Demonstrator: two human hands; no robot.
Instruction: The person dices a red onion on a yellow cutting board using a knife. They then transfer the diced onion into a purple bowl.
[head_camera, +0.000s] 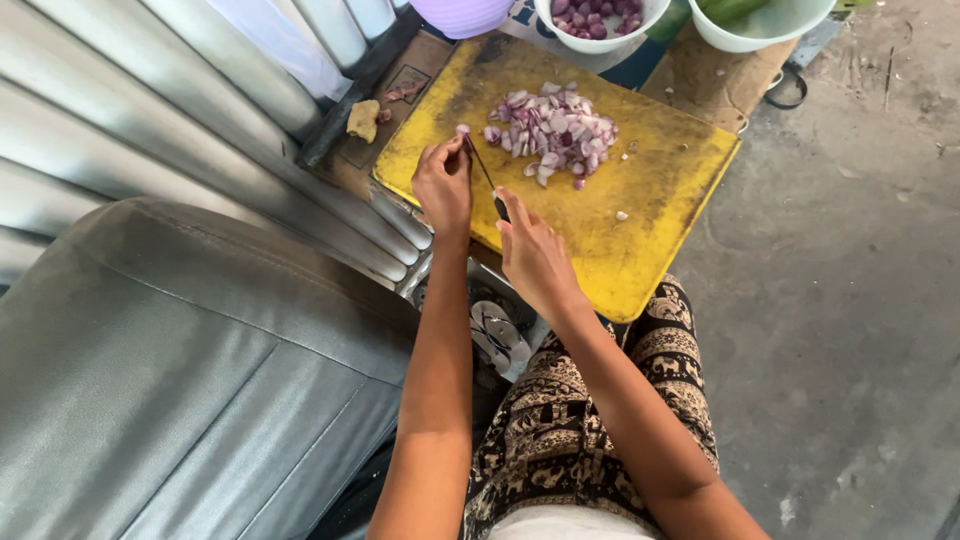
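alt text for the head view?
Right hand holds a knife whose tip meets the left hand on a yellow cutting board, beside a pile of chopped shallots.

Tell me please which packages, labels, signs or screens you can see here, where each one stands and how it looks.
Printed white and blue sheet or package: at the top edge, behind the yellow rectangular plastic cutting board, mostly hidden under the white round bowl of purple shallots; only a corner shows.
Flat brown cardboard piece: under the board's far right corner, plain, no print visible.
No signs or screens.
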